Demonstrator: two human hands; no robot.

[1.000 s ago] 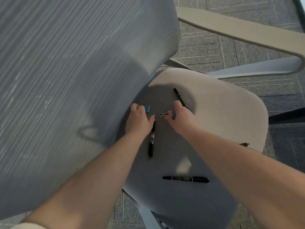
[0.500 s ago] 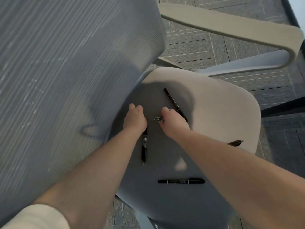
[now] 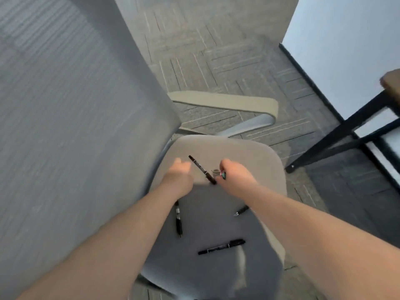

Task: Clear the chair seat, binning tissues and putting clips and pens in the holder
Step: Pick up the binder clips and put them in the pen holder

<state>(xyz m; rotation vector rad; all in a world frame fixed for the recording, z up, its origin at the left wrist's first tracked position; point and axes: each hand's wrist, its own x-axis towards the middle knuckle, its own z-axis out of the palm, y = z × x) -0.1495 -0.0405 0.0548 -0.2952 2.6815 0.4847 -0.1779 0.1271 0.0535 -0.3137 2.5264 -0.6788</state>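
The beige chair seat (image 3: pixel 249 156) fills the middle of the head view. My left hand (image 3: pixel 180 173) hovers over its back part as a closed fist; what is inside is hidden. My right hand (image 3: pixel 236 173) pinches binder clips (image 3: pixel 221 175), pink and teal with wire handles showing. One black pen (image 3: pixel 201 168) lies diagonally between the hands. A second black pen (image 3: pixel 178 223) pokes out from under my left forearm. A black marker (image 3: pixel 221 246) lies near the seat's front. A fourth pen's tip (image 3: pixel 241 211) shows beside my right forearm.
The grey mesh backrest (image 3: pixel 75 126) rises close on the left. A beige armrest (image 3: pixel 227 102) curves behind the seat. A black table frame (image 3: pixel 337 146) stands to the right on grey carpet tiles (image 3: pixel 205 50), against a white wall (image 3: pixel 346 50).
Both hands have lifted off the seat; the right one carries the pink and teal clips. The blue clip by my left fingers is gone from the seat. The view pulled back and up.
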